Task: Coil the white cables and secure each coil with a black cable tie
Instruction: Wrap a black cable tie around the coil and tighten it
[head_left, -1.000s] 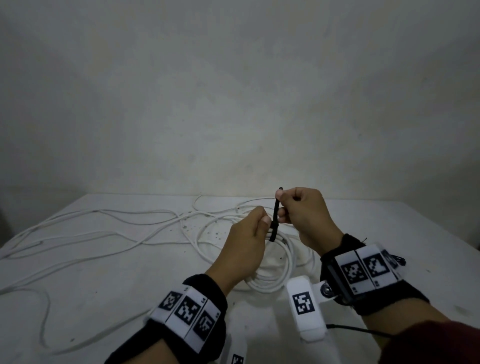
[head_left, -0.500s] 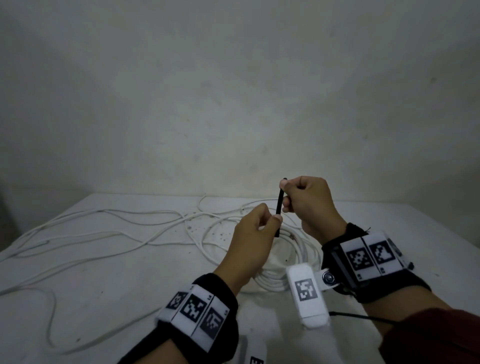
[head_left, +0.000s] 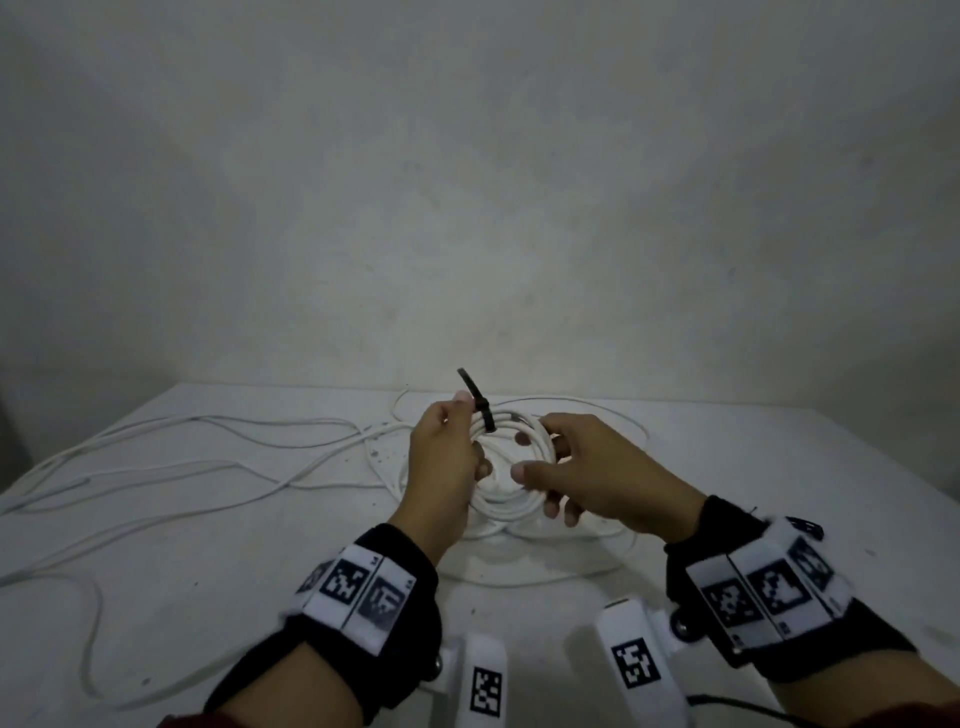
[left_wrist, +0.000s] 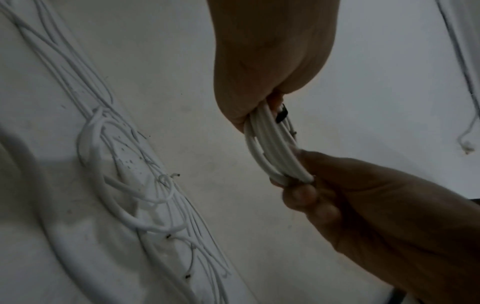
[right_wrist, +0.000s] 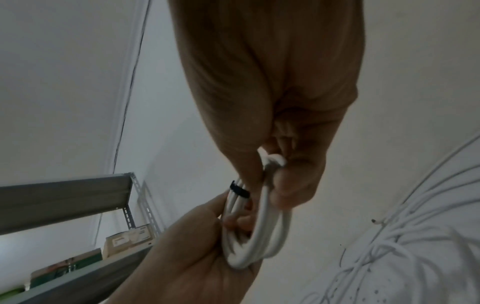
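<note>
Both hands hold one white cable coil (head_left: 511, 470) above the tabletop (head_left: 218, 561). Left hand (head_left: 441, 457) grip closed on the coil's left side, beside the black cable tie (head_left: 480, 405) wrapped round the strands (tail sticking up). Right hand (head_left: 597, 475) grip curled round the right side. Loose white cables (head_left: 197, 457) sprawl over the tabletop at left

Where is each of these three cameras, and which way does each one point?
Head: on the head, looking down at the table; both hands and wristbands show.
Left wrist: looks along the left hand at the white coil.
Right wrist: looks along the right hand.
All three share the coil and its black cable tie.
</note>
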